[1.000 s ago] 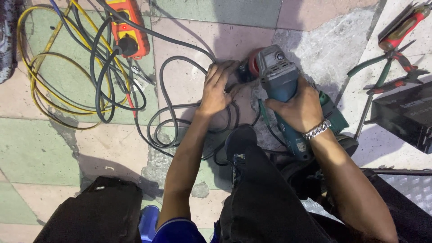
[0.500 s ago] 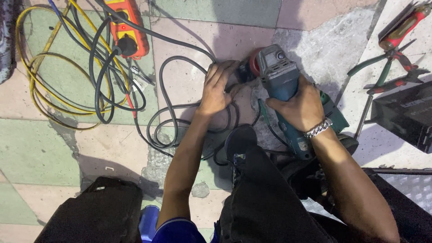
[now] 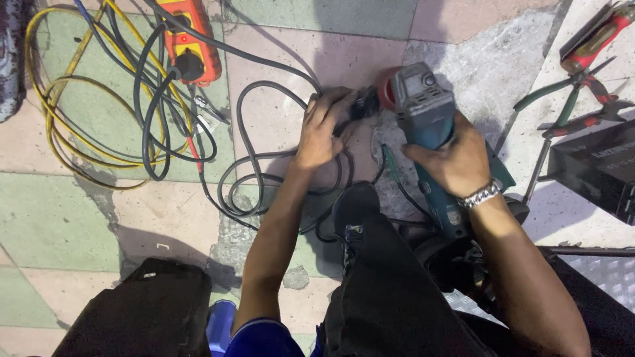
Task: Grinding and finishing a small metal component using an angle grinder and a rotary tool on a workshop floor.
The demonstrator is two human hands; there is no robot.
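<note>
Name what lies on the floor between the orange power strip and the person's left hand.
In the head view, loops of black cable cross the tiled floor between the orange power strip and the left hand, which rests at the angle grinder.

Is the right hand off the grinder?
No, the right hand grips the blue grinder body, while the left hand works at its head.

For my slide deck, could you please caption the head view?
Right hand grips a teal angle grinder while left hand works at its head, above coiled black cable.
</note>
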